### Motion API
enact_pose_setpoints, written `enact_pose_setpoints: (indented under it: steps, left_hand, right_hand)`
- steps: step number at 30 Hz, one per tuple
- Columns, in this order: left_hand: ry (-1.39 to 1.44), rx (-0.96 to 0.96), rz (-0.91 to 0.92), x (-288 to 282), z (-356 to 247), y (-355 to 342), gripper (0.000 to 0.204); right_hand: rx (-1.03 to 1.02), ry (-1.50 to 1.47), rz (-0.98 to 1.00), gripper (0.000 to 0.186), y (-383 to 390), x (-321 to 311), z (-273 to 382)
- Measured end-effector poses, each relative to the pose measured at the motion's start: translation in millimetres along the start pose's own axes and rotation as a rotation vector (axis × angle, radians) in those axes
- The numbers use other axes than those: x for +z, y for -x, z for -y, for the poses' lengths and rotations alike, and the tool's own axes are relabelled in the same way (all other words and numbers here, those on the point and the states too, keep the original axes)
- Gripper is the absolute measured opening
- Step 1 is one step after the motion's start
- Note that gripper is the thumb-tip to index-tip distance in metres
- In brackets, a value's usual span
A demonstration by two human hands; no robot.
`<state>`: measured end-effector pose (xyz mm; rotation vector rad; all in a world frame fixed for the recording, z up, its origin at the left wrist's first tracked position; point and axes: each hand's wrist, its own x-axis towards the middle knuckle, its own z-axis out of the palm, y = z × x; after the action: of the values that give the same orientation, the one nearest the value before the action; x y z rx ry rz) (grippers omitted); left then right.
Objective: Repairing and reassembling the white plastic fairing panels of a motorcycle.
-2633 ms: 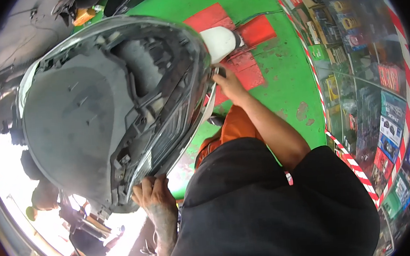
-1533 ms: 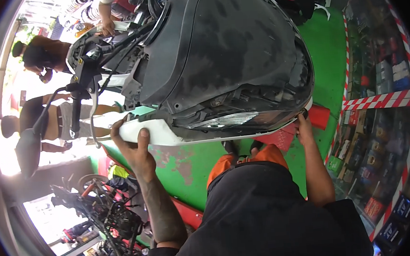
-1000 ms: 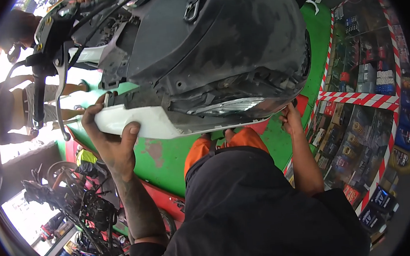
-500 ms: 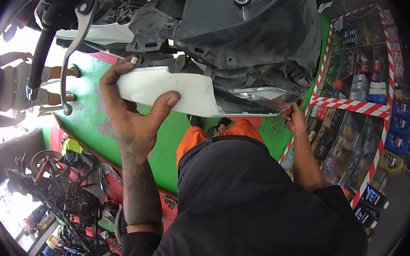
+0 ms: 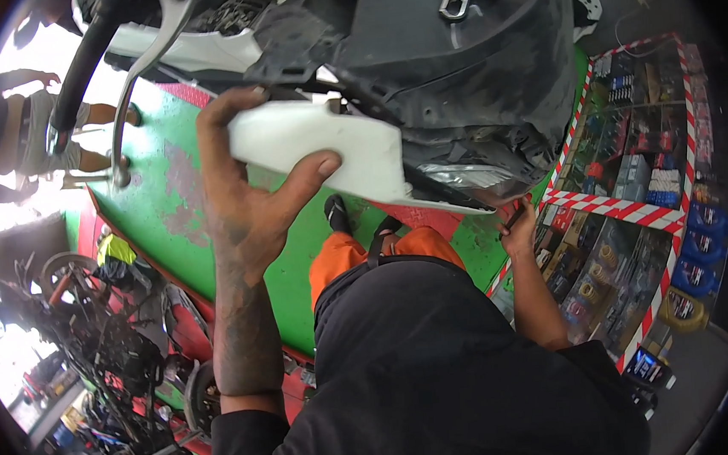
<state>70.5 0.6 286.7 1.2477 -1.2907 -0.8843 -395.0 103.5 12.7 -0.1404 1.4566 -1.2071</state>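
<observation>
My left hand (image 5: 250,189) is wrapped round the wide end of a white plastic fairing panel (image 5: 349,147), thumb on the near face and fingers over the upper edge. The panel tapers to the right, toward a clear lamp lens (image 5: 471,174) in the front of a black scooter body (image 5: 489,72). My right hand (image 5: 518,228) is closed at the narrow right end of the panel, below the lamp. Its fingertips are partly hidden, and a small dark thing shows at them. A gap shows between the panel's upper edge and the black body.
A brake lever (image 5: 150,60) and black handlebar grip (image 5: 83,74) hang at the upper left. Glass display cases (image 5: 625,181) edged with red-and-white tape stand on the right. A stripped motorcycle (image 5: 118,358) is at lower left. Another person (image 5: 28,138) stands at far left.
My left hand and the panel's wide end have shifted right and slightly up in view, and the panel tilts more. The scooter body also sits further right. My right hand is slightly lower.
</observation>
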Motion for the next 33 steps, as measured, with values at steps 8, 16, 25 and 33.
enact_pose_setpoints:
  steps: [8,16,25,33]
  left_hand:
    - [-0.295,0.171,0.027,-1.9,13.0,-11.5,0.073]
    - [0.250,0.257,0.123,-14.2,68.8,-25.8,0.098]
    - [0.107,0.265,0.281,-8.0,91.5,-28.1,0.111]
    - [0.306,0.231,0.331,-19.2,97.1,-30.7,0.090]
  right_hand:
    - [-0.716,0.811,-0.240,0.032,67.0,15.4,9.2]
    - [-1.340,1.162,-0.257,0.051,166.1,178.8,-0.2]
    - [-1.268,1.128,-0.299,0.037,151.3,168.3,8.0]
    - [-0.880,1.036,0.088,0.043,128.7,149.3,60.9]
